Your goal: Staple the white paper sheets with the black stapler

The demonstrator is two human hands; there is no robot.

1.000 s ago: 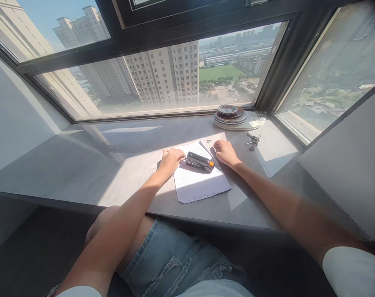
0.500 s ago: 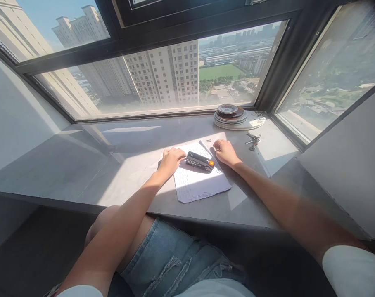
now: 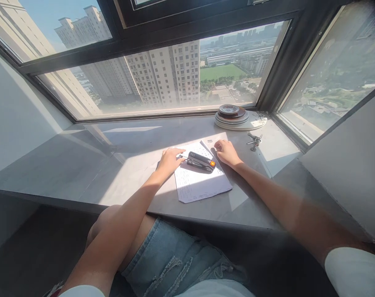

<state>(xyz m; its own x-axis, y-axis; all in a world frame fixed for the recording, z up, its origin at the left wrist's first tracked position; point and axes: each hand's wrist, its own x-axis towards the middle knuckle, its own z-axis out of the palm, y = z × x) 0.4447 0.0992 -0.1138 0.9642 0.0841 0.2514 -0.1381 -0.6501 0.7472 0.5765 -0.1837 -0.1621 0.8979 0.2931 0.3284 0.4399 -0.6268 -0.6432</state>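
Observation:
A black stapler [image 3: 201, 161] with an orange button lies tilted on a stack of written paper sheets [image 3: 202, 187]. A thin metal piece sticks out of its left end. By that end is my left hand [image 3: 169, 160], its thumb near the metal piece and its forefinger stretched out apart from the thumb. My right hand [image 3: 227, 152] rests at the right edge of the paper, fingers curled together. Whatever those fingers may hold is hidden. Just left of them, two small staple strips [image 3: 210, 141] lie near the paper's top corner.
Stacked plates [image 3: 232, 117] stand at the back right by the window. In front of them lies a small metal object with arms [image 3: 255, 140]. The stone ledge [image 3: 107, 173] has a front edge above my lap. A wall [image 3: 348, 181] rises at the right.
My left forefinger has lifted away from the thumb, and more of the metal piece at the stapler's end shows. My right hand has hardly moved.

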